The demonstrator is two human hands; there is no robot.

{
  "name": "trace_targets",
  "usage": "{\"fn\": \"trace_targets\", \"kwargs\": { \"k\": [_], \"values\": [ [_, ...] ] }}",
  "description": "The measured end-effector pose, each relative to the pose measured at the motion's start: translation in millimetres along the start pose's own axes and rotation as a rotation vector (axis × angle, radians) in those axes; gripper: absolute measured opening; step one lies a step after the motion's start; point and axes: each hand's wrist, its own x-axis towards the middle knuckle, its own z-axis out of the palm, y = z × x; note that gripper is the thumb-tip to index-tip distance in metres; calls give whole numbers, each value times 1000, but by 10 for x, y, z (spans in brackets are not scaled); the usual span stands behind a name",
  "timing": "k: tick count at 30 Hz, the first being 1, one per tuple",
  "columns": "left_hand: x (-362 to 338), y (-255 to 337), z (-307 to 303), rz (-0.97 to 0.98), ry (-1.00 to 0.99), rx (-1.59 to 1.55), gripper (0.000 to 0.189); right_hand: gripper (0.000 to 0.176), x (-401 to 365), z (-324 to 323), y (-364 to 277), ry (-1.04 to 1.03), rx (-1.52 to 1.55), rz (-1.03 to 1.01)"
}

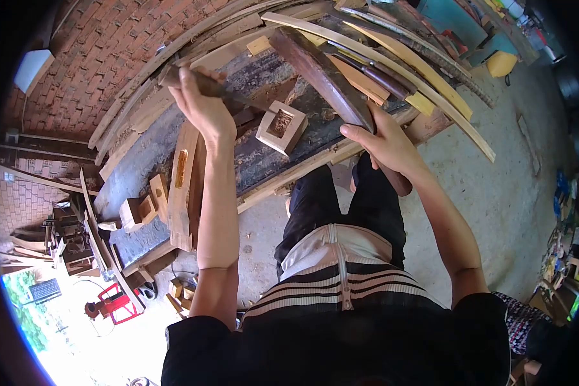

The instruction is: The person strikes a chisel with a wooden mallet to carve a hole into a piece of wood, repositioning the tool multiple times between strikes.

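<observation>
Chisel in my left, chunky dark bar in my right, bench pretty crowded
I'm gripping the chisel [209, 85] in my left hand [202, 106], and my right hand [387, 143] is clutching the bar [321, 77]. The hollowed block [293, 138] is sitting between them on the bench [257, 165], shavings in its hole; can't tell if the blade's touching. A slotted beam [181, 209] is lying left, partly hidden by my arm, and dark-handled tools [386, 78] and a long strip [457, 119] are cluttering the right.
</observation>
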Motion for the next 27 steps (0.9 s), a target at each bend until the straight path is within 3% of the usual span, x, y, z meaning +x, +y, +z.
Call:
{"fn": "trace_targets", "kwargs": {
  "k": [2,5,8,14,16,20,22,23,24,26,27],
  "values": [
    [-7,-14,53,53,-97,25,29,55,2,13,21,10,6,-13],
    [36,-27,192,365,-252,411,23,55,11,25,73,17,6,-13],
    [-77,-118,312,230,-324,227,24,54,-5,42,106,19,-1,5],
    [32,-494,333,245,-243,315,28,53,-28,11,170,32,14,45],
    [102,-607,319,344,-225,431,30,53,-22,0,191,34,20,50],
    [86,-507,481,221,-200,552,33,53,34,-11,124,30,33,60],
    [164,-627,554,515,-196,636,32,54,109,-58,-31,22,53,63],
    [174,-664,570,659,-196,673,32,53,167,-86,-214,35,78,-37],
    [161,-672,576,657,-206,671,32,53,228,-126,-401,50,100,-137],
    [145,-675,599,290,-205,652,36,52,393,-248,-765,78,39,-315],
    [129,-660,608,294,-211,652,36,52,458,-303,-955,97,5,-432]
  ]
}}
